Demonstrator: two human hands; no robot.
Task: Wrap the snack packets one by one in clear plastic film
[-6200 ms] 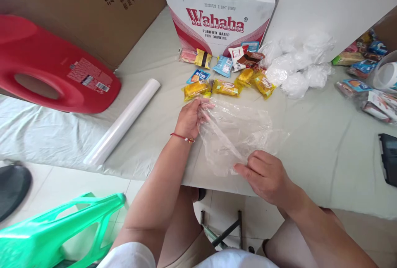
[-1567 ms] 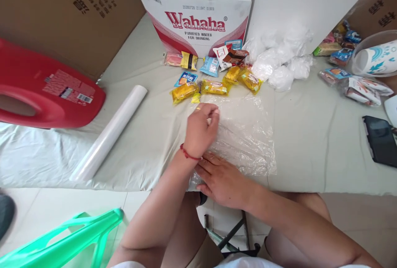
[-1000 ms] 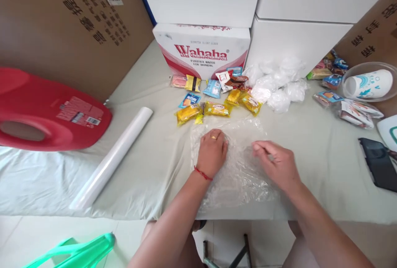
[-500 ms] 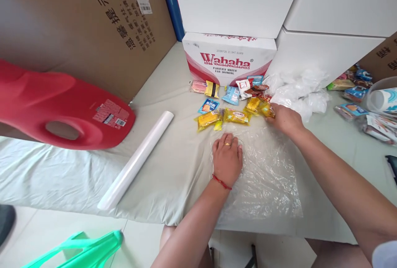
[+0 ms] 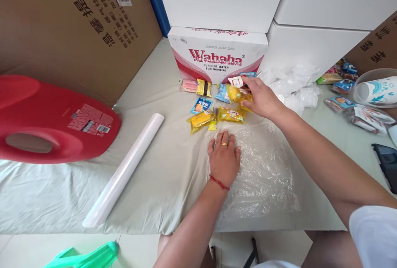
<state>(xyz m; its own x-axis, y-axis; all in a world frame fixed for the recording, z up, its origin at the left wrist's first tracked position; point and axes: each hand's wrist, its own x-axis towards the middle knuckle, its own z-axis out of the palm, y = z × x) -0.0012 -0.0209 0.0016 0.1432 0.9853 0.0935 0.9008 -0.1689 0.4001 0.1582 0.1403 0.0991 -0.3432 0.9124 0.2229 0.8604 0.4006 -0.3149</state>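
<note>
On clear plastic (image 5: 266,168), left hand (image 5: 225,159) flat

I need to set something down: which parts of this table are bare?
Bare cloth lies between the white roll and left hand, and between the right forearm and phone. It's crowded before the Wahaha box, where the right hand holds a yellow packet among other snack packets, beside bunched plastic; clear plastic spreads beneath the left hand.

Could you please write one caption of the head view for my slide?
Left hand flat on clear plastic, right hand holding a yellow packet in front of the Wahaha box.
</note>
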